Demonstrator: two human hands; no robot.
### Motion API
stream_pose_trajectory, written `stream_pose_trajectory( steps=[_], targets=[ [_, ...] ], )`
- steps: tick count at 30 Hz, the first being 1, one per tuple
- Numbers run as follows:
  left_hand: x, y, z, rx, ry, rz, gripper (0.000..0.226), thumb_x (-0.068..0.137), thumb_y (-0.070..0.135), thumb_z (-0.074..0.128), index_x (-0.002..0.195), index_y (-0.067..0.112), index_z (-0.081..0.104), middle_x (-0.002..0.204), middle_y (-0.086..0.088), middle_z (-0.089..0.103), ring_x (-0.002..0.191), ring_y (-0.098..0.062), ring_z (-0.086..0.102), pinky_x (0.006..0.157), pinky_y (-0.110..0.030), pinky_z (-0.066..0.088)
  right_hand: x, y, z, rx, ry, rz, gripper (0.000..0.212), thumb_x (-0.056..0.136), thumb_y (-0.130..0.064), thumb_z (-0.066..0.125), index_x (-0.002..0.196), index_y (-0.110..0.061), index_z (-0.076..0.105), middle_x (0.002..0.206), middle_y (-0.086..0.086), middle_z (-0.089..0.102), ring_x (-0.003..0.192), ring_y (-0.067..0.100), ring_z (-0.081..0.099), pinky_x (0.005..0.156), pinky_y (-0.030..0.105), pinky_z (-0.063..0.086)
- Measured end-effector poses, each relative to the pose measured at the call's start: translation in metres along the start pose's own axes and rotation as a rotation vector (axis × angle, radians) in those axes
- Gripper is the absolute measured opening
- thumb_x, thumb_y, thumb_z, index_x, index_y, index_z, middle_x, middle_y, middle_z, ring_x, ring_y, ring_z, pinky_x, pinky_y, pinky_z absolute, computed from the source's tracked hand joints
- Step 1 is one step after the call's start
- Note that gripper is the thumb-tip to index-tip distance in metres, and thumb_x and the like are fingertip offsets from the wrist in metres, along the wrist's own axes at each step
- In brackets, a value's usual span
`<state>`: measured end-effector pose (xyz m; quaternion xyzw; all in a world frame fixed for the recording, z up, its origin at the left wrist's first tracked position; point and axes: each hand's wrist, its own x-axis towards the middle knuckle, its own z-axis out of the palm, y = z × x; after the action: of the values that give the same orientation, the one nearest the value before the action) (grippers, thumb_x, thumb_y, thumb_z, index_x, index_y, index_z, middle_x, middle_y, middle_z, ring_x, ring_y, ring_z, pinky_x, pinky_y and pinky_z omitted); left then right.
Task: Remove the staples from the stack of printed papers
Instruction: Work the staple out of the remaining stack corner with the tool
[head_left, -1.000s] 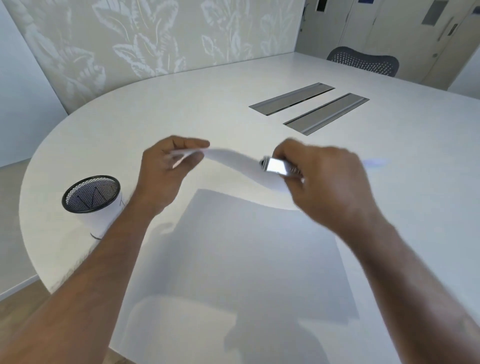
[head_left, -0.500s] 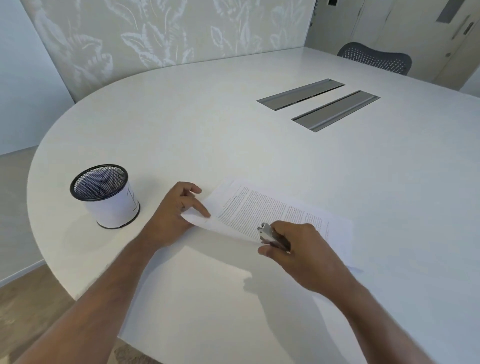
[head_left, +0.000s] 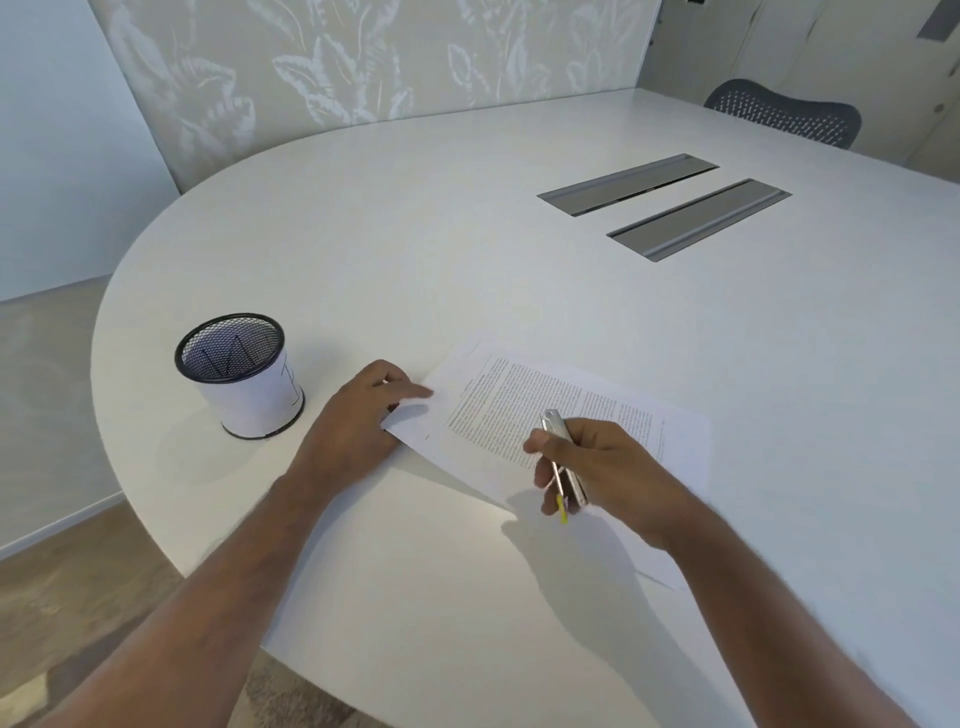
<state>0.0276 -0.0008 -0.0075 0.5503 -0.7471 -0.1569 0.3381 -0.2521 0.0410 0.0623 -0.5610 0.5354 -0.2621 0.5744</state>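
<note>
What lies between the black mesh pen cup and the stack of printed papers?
The left hand, holding the corner of the white printed papers, as the head view shows.

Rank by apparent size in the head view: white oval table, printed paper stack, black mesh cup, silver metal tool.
1. white oval table
2. printed paper stack
3. black mesh cup
4. silver metal tool, partly hidden in the right hand

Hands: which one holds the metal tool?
The right hand, fingers curled round the silver staple remover above the printed papers; the left hand holds no tool, only the papers' corner.
</note>
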Motion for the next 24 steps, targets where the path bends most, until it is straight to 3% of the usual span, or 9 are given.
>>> stream_pose_trajectory(
  steps=[2, 5, 8, 10, 13, 15, 18, 21, 24],
  targets=[
    [-0.002, 0.002, -0.001, -0.006, 0.050, -0.058, 0.036, 0.084, 0.009, 0.070, 0.114, 0.029, 0.070, 0.106, 0.014, 0.056, 0.078, -0.002, 0.062, 0.066, -0.018, 0.047, 0.014, 0.001, 0.002, -0.168, 0.053, -0.049, 0.016, 0.098, -0.027, 0.057, 0.095, -0.011, 0.060, 0.071, 0.001, 0.067, 0.057, 0.021, 0.065, 0.050, 0.023, 0.044],
    [-0.007, 0.006, -0.003, -0.157, 0.108, -0.264, 0.045, 0.085, 0.002, 0.066, 0.122, 0.029, 0.063, 0.104, 0.009, 0.068, 0.076, -0.002, 0.068, 0.066, -0.010, 0.051, 0.029, 0.005, 0.004, -0.318, 0.069, -0.081, 0.012, 0.099, -0.023, 0.052, 0.109, -0.018, 0.051, 0.080, 0.002, 0.068, 0.058, 0.016, 0.062, 0.057, 0.028, 0.047],
    [-0.007, 0.016, -0.010, -0.486, 0.145, -0.551, 0.027, 0.097, 0.006, 0.054, 0.122, 0.015, 0.061, 0.081, 0.000, 0.077, 0.069, -0.016, 0.074, 0.068, -0.027, 0.061, 0.036, 0.012, 0.008, -0.436, 0.061, -0.101, 0.007, 0.098, -0.027, 0.052, 0.105, -0.024, 0.052, 0.080, -0.003, 0.071, 0.052, 0.007, 0.061, 0.054, 0.025, 0.046],
    [-0.008, 0.026, -0.016, -0.735, 0.087, -0.669, 0.022, 0.100, 0.017, 0.053, 0.115, 0.004, 0.065, 0.073, -0.002, 0.078, 0.066, -0.020, 0.074, 0.062, -0.030, 0.062, 0.037, 0.018, 0.010, -0.415, 0.083, -0.100, 0.004, 0.098, -0.029, 0.053, 0.101, -0.027, 0.054, 0.080, -0.002, 0.072, 0.051, 0.006, 0.061, 0.053, 0.023, 0.047],
    [-0.015, 0.034, -0.018, -0.845, -0.044, -0.722, 0.040, 0.090, 0.028, 0.071, 0.120, 0.003, 0.061, 0.099, -0.015, 0.077, 0.080, -0.025, 0.077, 0.074, -0.033, 0.063, 0.036, 0.022, 0.015, -0.329, 0.120, -0.061, 0.009, 0.098, -0.035, 0.054, 0.100, -0.026, 0.055, 0.079, 0.001, 0.072, 0.052, 0.008, 0.062, 0.053, 0.024, 0.048],
    [-0.022, 0.034, -0.014, -0.770, -0.036, -0.748, 0.054, 0.081, 0.014, 0.080, 0.128, 0.012, 0.053, 0.105, -0.020, 0.073, 0.081, -0.028, 0.077, 0.075, -0.033, 0.063, 0.033, 0.024, 0.018, -0.317, 0.130, -0.037, 0.012, 0.097, -0.036, 0.054, 0.099, -0.024, 0.057, 0.079, 0.001, 0.072, 0.053, 0.010, 0.064, 0.055, 0.026, 0.050],
    [-0.027, 0.033, -0.007, -0.686, 0.035, -0.720, 0.060, 0.078, 0.001, 0.079, 0.132, 0.013, 0.055, 0.105, -0.027, 0.070, 0.083, -0.032, 0.076, 0.080, -0.040, 0.062, 0.030, 0.024, 0.024, -0.350, 0.094, -0.062, 0.011, 0.095, -0.035, 0.058, 0.096, -0.024, 0.060, 0.080, 0.001, 0.070, 0.054, 0.013, 0.068, 0.055, 0.029, 0.050],
    [-0.027, 0.030, -0.006, -0.768, 0.060, -0.737, 0.059, 0.077, -0.002, 0.079, 0.130, 0.013, 0.058, 0.103, -0.030, 0.070, 0.083, -0.034, 0.075, 0.079, -0.041, 0.063, 0.031, 0.017, 0.034, -0.428, 0.097, -0.220, 0.006, 0.091, -0.033, 0.063, 0.094, -0.028, 0.063, 0.073, -0.008, 0.063, 0.053, 0.008, 0.063, 0.053, 0.024, 0.046],
    [-0.027, 0.027, -0.006, -0.812, 0.070, -0.746, 0.054, 0.077, -0.002, 0.078, 0.126, 0.012, 0.061, 0.086, -0.027, 0.067, 0.074, -0.029, 0.074, 0.082, -0.045, 0.062, 0.037, 0.008, 0.045, -0.605, 0.152, -0.389, 0.008, 0.086, -0.030, 0.067, 0.093, -0.026, 0.067, 0.069, -0.011, 0.062, 0.061, 0.009, 0.056, 0.060, 0.029, 0.047]
  ],
)
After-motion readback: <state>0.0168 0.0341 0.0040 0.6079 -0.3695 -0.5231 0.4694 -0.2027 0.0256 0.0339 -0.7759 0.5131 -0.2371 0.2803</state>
